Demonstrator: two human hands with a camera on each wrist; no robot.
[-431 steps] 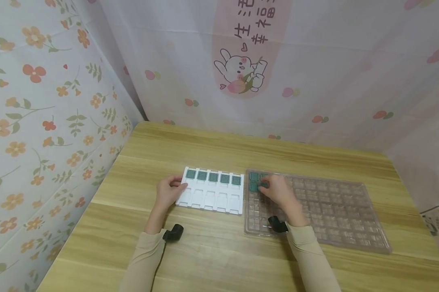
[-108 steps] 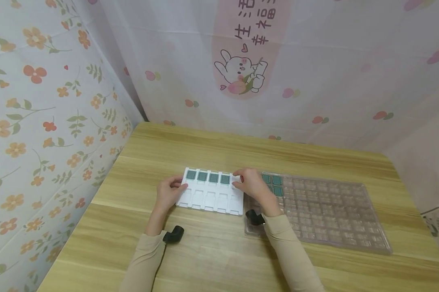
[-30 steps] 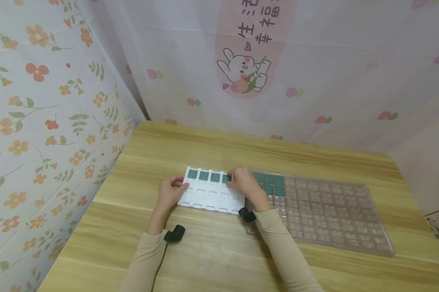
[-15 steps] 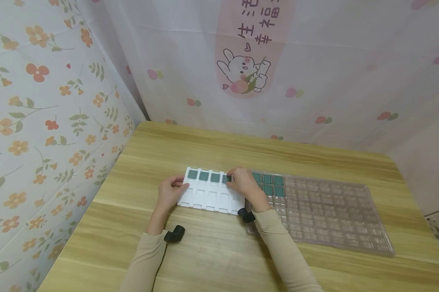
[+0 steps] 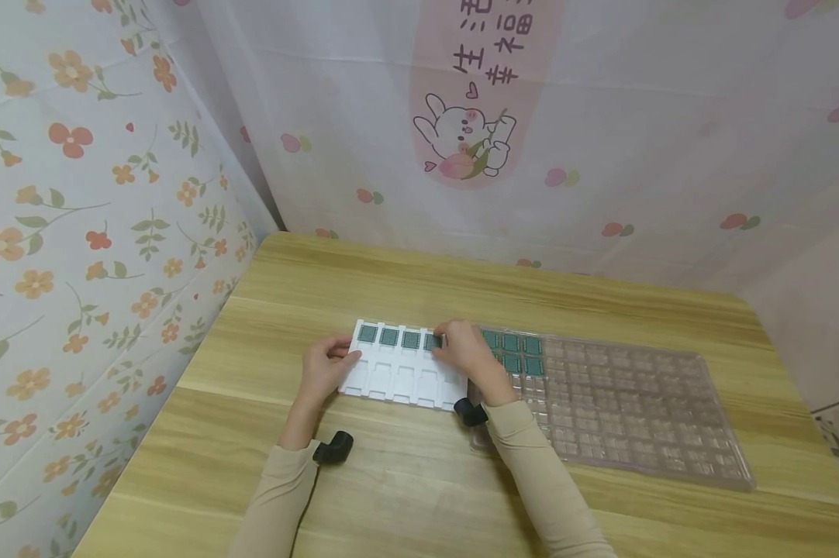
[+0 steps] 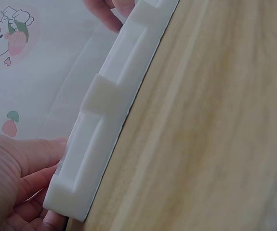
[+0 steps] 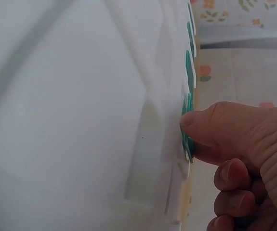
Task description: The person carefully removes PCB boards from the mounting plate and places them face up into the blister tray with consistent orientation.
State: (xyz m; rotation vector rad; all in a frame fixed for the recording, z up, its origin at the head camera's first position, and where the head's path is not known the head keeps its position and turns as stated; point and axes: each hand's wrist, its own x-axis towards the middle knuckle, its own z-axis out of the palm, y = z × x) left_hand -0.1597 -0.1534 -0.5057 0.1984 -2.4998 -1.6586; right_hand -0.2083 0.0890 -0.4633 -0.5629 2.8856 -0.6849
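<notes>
On a wooden desk point(image 5: 405, 480), a person's left hand point(image 5: 325, 368) holds a white tray point(image 5: 391, 357) in a narrow grip at its nine o'clock edge. The right hand point(image 5: 468, 349) has its grip pinched on a green chip point(image 5: 430, 340) at the tray's one o'clock. At three o'clock, a clear tray point(image 5: 629, 387) carries more chips point(image 5: 533, 346) in its ten o'clock corner.

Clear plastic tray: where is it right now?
In the head view, the clear plastic tray lies on the table, just right of the white tray, its left end partly hidden by the right hand.
</notes>
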